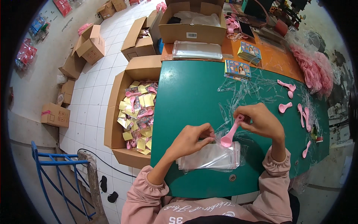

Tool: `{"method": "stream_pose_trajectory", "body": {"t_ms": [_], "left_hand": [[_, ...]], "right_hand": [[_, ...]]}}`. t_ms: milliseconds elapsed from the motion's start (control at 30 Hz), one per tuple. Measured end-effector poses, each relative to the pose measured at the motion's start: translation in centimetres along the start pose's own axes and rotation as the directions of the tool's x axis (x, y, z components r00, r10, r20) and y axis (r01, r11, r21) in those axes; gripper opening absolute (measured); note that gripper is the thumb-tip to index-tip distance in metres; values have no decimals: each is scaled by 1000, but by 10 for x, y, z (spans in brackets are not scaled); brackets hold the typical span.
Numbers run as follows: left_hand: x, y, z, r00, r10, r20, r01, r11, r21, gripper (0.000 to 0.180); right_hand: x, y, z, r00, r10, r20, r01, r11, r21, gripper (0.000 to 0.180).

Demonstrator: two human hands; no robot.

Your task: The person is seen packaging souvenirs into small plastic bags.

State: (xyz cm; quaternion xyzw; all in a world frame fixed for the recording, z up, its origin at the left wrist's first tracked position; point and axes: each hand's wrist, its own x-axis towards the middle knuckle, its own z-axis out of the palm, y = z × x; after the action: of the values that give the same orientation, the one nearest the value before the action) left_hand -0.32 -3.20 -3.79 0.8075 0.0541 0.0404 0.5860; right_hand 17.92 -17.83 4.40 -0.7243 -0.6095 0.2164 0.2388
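Note:
In my right hand [259, 120] is a pink plastic spoon [232, 133], pinched by its handle end with the bowl pointing down to the left. The bowl hangs over a stack of clear plastic bags [209, 157] on the green table [186, 97]. My left hand [193, 139] is closed in a pinch at the left of the bowl, on what looks like the edge of a clear plastic bag [220, 136]. Exactly how the film lies between the fingertips is hard to see.
More pink spoons [285, 107] and clear plastic strips [242, 93] litter the table's right and far side. Printed cards [238, 69] are stacked at the back. On my left stands a carton [116, 112] of packed spoons; beyond the table's far edge sits another box [192, 33].

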Motion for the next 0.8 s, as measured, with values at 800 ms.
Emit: {"method": "stream_pose_trajectory", "body": {"t_ms": [800], "left_hand": [[-2,9,-9,982,-178,-63,94,751,-654,31]], "right_hand": [[4,-30,5,922,116,-369,51,909,414,20]]}}
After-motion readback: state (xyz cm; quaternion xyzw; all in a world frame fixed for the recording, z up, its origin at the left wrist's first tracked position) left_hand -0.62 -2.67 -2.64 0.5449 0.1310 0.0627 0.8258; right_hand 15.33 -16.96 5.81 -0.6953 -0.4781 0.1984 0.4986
